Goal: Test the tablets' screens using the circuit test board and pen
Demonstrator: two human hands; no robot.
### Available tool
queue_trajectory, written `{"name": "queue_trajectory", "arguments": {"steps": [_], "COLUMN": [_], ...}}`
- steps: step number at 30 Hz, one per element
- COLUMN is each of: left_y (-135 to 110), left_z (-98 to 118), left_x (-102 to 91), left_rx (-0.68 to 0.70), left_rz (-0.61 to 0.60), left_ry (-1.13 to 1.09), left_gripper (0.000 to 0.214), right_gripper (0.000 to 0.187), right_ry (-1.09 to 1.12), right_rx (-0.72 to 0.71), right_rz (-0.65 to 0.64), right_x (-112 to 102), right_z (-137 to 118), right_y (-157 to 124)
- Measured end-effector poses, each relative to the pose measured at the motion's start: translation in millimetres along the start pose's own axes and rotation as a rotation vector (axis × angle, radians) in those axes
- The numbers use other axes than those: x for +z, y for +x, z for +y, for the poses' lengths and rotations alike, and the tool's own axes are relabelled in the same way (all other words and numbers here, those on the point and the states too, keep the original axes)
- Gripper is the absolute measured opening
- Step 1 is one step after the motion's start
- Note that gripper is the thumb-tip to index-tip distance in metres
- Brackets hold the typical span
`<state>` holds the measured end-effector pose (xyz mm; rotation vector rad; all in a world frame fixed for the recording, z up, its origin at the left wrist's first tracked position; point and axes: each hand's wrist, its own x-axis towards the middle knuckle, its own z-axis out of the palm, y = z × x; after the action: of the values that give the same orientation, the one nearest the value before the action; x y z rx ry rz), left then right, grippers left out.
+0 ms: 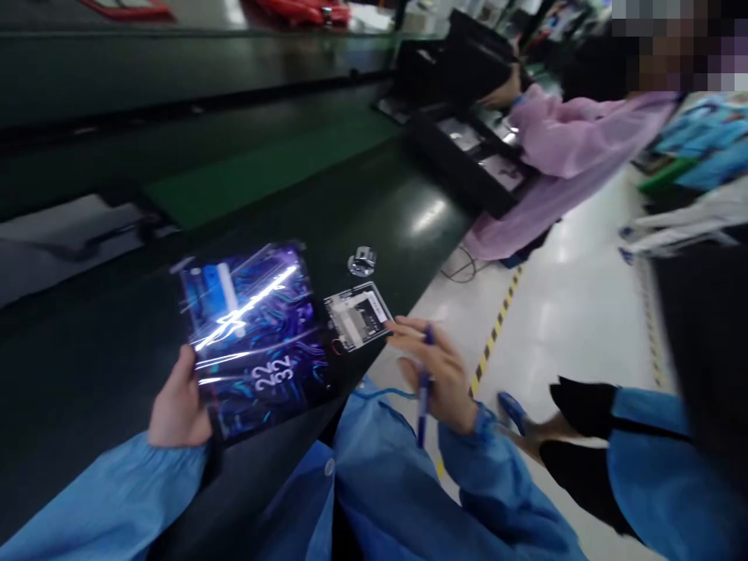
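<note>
My left hand (181, 409) grips the left edge of a tablet (274, 327), thumb along its side. The tablet is lit with a blue and purple picture and the digits 22 32, and glossy clear film lies over it. A blue pen (425, 389) is tucked between the fingers of my right hand (435, 366). The fingertips of that hand are at the right edge of a small opened electronic device (359, 315), whose inside parts show; whether they touch it I cannot tell. Behind this device sits a small shiny silver object (362, 261), too blurred to name.
A dark green workbench (374, 187) runs away to the upper right. Grey-white sheets (64, 241) lie at its left. Farther along, a person in a pink sleeve (561, 132) is beside a black tray (473, 156). Another person in blue (654, 467) is close on the right.
</note>
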<state>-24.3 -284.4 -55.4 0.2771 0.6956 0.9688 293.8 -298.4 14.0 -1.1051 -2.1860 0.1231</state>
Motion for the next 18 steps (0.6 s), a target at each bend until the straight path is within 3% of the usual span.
{"name": "queue_trajectory", "arguments": {"steps": [2, 5, 11, 15, 18], "left_y": [-7, -6, 1, 3, 3], "left_z": [-2, -3, 1, 1, -1], "left_x": [-14.0, -13.5, 17.6, 19.4, 16.8], "left_rx": [0.008, -0.051, 0.010, 0.011, 0.056], "left_rz": [0.134, 0.322, 0.622, 0.602, 0.610], "left_ry": [-0.033, -0.121, -0.195, -0.202, -0.211], "left_gripper": [0.055, 0.052, 0.051, 0.053, 0.051], "right_gripper": [0.027, 0.024, 0.013, 0.013, 0.014], "right_ry": [0.112, 0.120, 0.054, 0.150, 0.217], "right_rx": [-0.097, -0.125, -0.135, -0.281, -0.299], "right_rz": [-0.081, -0.045, -0.006, -0.117, -0.070], "right_x": [49, 82, 102, 110, 106], "right_z": [-1, -1, -10, -23, -22], "right_y": [14, 30, 39, 41, 39]}}
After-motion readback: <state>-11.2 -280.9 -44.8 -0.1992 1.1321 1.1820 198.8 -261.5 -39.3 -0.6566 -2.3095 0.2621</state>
